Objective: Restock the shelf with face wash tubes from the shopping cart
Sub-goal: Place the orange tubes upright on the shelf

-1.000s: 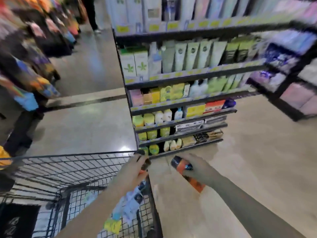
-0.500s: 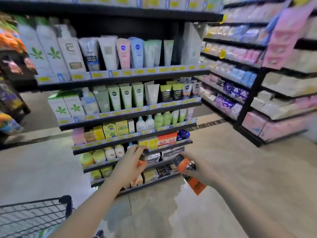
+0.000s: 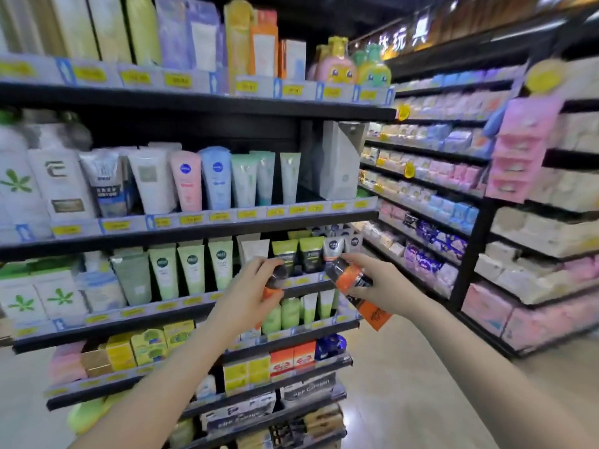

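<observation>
My left hand [image 3: 249,294] grips an orange and black face wash tube [image 3: 275,281], dark cap up, in front of the third shelf [image 3: 181,311] from the top. Beside it, my right hand [image 3: 385,285] holds a second orange and black tube [image 3: 359,288], tilted with its cap toward the shelf and its flat orange tail down to the right. Both tubes hover just before a row of green, black and white tubes [image 3: 311,254] at that shelf's right end. The shopping cart is out of view.
The black shelf unit carries rows of tubes, bottles and boxes on several levels, with yellow price tags [image 3: 191,218] along each edge. A second shelving run [image 3: 453,202] with pastel packs stands to the right across a beige floor aisle [image 3: 405,384].
The view has swung up from the cart to the shelves. Both hands rose with their tubes from near the lower shelves to the row of green and black tubes.
</observation>
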`<state>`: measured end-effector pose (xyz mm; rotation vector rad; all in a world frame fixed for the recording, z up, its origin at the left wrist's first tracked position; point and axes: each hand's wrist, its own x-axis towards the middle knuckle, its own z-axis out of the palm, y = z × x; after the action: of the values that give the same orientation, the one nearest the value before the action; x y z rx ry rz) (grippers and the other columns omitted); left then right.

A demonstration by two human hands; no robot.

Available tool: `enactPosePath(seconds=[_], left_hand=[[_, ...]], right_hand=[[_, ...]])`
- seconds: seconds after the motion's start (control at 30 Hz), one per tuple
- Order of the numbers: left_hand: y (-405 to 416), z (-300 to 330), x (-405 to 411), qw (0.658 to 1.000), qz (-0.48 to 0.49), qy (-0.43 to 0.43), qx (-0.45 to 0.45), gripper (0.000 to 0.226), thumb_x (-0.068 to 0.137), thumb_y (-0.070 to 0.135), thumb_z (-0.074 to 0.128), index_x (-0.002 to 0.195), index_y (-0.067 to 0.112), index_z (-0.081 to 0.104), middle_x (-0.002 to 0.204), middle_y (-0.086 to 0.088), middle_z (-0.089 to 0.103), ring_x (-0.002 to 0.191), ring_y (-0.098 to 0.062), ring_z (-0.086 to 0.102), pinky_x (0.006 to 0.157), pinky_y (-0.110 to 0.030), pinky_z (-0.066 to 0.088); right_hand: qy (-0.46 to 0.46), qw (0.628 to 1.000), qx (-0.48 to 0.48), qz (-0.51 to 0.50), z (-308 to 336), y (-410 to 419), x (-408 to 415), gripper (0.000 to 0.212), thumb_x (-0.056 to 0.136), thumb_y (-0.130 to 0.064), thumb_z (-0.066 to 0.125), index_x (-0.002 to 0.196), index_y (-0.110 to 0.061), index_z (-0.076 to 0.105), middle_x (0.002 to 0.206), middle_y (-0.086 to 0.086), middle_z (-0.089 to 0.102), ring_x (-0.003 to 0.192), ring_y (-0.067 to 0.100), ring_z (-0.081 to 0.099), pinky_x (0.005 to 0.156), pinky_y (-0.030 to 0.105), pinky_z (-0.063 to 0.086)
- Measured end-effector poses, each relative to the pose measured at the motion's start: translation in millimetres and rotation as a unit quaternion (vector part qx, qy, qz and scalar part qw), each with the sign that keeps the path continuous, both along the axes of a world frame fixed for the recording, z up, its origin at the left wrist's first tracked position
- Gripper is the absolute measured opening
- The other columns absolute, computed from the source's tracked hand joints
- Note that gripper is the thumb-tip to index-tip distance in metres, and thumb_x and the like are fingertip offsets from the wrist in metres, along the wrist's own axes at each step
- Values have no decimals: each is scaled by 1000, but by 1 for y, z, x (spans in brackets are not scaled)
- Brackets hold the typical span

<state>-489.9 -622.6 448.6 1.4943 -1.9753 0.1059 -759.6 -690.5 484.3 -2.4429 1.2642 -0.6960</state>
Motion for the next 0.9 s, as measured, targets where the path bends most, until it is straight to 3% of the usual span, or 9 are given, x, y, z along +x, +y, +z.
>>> enactPosePath(seconds=[0.13, 0.23, 0.37, 0.43, 0.53, 0.63, 0.9], left_hand=[[-57, 27, 0, 1000, 9, 5, -21, 50, 87, 30, 58, 132, 26, 38, 125, 6, 41, 100, -8, 52, 84, -32, 49], [-91, 41, 0, 999, 9, 0, -34, 50, 85, 28, 60, 131, 26, 40, 124, 5, 43, 106, -10, 47, 85, -35, 49], [-122, 48, -8, 999, 32, 22, -39, 47, 86, 28, 59, 129, 31, 39, 119, 10, 43, 86, 0, 51, 75, -23, 46], [-137, 51, -14, 998, 34, 21, -43, 47, 86, 29, 59, 128, 29, 40, 117, 9, 43, 86, -3, 51, 77, -26, 47], [-162, 58, -26, 997, 47, 13, -57, 47, 84, 27, 60, 127, 25, 41, 118, 6, 44, 91, -9, 50, 81, -34, 50], [-188, 66, -41, 994, 72, 14, -80, 48, 84, 28, 60, 128, 28, 39, 120, 7, 44, 99, -8, 49, 82, -33, 50], [-244, 66, -77, 985, 138, 22, -103, 48, 83, 29, 59, 126, 30, 40, 117, 10, 44, 93, -7, 53, 79, -34, 52]], right_hand=[[4, 999, -32, -7, 34, -66, 1, 67, 81, -28, 71, 138, -38, 36, 137, -6, 50, 119, 14, 50, 95, 30, 43], [-1, 999, -48, 2, 56, -100, 1, 66, 83, -24, 69, 140, -30, 36, 127, -7, 53, 111, 13, 53, 87, 23, 41], [-12, 998, -58, 23, 71, -147, -6, 65, 82, -23, 71, 138, -28, 38, 128, -4, 56, 113, 14, 53, 91, 27, 44], [-6, 997, -69, 28, 74, -175, -11, 67, 81, -22, 71, 139, -28, 38, 135, -3, 52, 119, 15, 51, 95, 28, 43], [17, 994, -100, 43, 80, -213, -15, 65, 81, -20, 71, 137, -28, 40, 134, -4, 54, 115, 15, 53, 89, 24, 41], [36, 990, -119, 65, 91, -253, -18, 65, 80, -23, 71, 137, -30, 41, 134, -6, 54, 117, 16, 53, 92, 27, 43], [105, 976, -139, 128, 122, -346, -1, 57, 80, -26, 68, 132, -30, 44, 119, 0, 61, 99, 20, 59, 80, 31, 50]])
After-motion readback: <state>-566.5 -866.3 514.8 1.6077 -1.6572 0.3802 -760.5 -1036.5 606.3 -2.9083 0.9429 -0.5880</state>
